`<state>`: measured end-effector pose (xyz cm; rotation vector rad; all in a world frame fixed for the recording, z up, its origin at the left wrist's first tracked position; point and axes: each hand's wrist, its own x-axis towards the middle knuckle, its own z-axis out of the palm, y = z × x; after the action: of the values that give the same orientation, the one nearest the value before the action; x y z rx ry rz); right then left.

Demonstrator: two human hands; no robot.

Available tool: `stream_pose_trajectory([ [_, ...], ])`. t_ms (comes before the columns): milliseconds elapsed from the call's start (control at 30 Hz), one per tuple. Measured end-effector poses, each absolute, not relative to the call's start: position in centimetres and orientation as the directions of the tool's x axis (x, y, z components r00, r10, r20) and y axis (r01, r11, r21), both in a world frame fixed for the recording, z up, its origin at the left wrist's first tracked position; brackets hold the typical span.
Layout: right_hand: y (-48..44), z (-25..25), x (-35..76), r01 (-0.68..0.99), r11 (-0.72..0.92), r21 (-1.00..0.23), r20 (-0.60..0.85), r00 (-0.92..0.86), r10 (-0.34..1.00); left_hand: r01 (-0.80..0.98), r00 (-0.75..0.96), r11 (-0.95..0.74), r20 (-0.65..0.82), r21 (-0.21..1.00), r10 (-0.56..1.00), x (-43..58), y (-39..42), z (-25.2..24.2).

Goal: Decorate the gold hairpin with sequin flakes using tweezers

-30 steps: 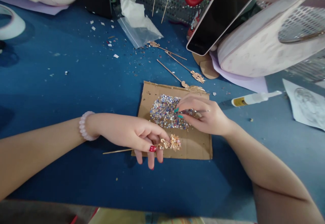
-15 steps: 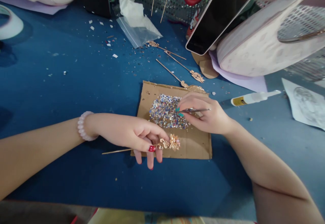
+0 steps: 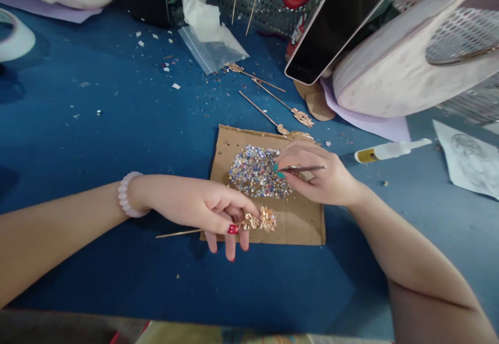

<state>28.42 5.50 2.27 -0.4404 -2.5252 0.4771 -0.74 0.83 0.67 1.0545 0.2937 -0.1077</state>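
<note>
My left hand [image 3: 212, 206] pinches a gold hairpin [image 3: 267, 219] between thumb and finger. Its flower-shaped head points right, over the front of a cardboard sheet [image 3: 304, 225], while its thin shaft sticks out to the left. A heap of small glittering rhinestones [image 3: 255, 172], mostly silver and blue, lies on the cardboard. At the right edge of that heap, my right hand [image 3: 317, 172] is closed around slim metal tweezers [image 3: 304, 169]. The fingertips hide the working tip of the tweezers, so whether a stone is in it cannot be seen.
Several more gold hairpins [image 3: 302, 117] lie behind the cardboard. A small glue bottle [image 3: 384, 150] lies at right, near a printed paper [image 3: 470, 154]. A phone [image 3: 337, 27] leans at the back beside a pale bag [image 3: 409, 68]. A plastic bag [image 3: 212, 48] and a tape roll [image 3: 15, 37] are farther left.
My right hand has shifted slightly right with the tweezers, away from the rhinestones. My left hand and the hairpin are almost still.
</note>
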Motion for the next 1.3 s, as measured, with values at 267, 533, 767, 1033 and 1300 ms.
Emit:
stream_pose_trajectory([
  [267,5.45,2.45,28.43,0.201,0.880,-0.430,0.416,-0.821,0.390,0.219,0.958,0.497,-0.282,0.840,0.055,-0.83,0.75,0.45],
  [533,5.32,2.84,28.47,0.190,0.870,-0.456,0.393,-0.833,0.388,0.217,0.957,0.499,-0.283,0.839,0.059,-0.70,0.70,0.65],
  [767,5.54,2.49,28.56,0.180,0.873,-0.454,0.428,-0.815,0.391,0.223,0.956,0.498,-0.288,0.838,0.056,-0.64,0.72,0.64],
  [1033,5.45,2.57,28.53,0.209,0.868,-0.451,0.389,-0.829,0.402,0.228,0.955,0.500,-0.293,0.836,0.055,-0.74,0.75,0.75],
  [1300,5.45,2.57,28.54,0.196,0.864,-0.463,0.406,-0.820,0.403,0.219,0.957,0.501,-0.283,0.837,0.054,-0.84,0.66,0.57],
])
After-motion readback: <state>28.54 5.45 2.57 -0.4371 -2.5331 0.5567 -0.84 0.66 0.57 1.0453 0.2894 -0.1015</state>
